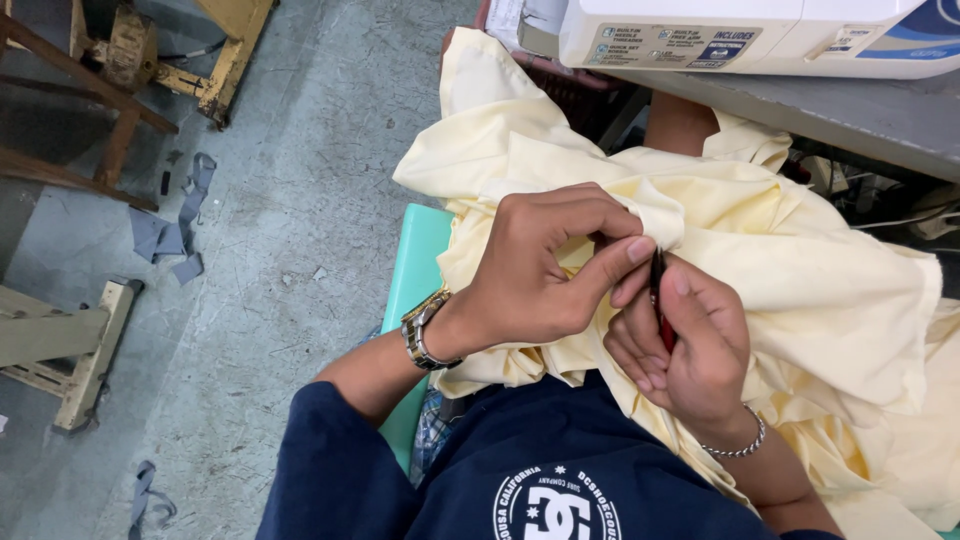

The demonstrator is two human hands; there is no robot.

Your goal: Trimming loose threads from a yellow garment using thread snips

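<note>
At centre frame we see both of our hands working over a pile of pale yellow fabric (800,280) bunched in our lap. Our left hand (540,265) is curled tight, thumb and forefinger pinching a fold of the cloth just above the middle of the picture; a metal wristwatch (422,330) sits on that wrist. Our right hand (690,345), directly right of and touching the left, is closed around a small red-and-black tool (659,300), held upright with its upper end at the pinched fold. We cannot tell what kind of tool it is, as the fingers hide most of it. A thin chain bracelet (740,445) circles the right wrist.

The fabric spreads from upper centre down to the lower right edge, draping over a mint-green seat (420,260) at centre left. Along the upper right edge a white sewing machine (700,30) stands on a grey table (850,115). At the upper left and left edge are wooden furniture legs (90,350) on a grey concrete floor (300,200), with grey fabric scraps (175,225) lying near them. Our dark blue shirt (480,470) fills the bottom centre.
</note>
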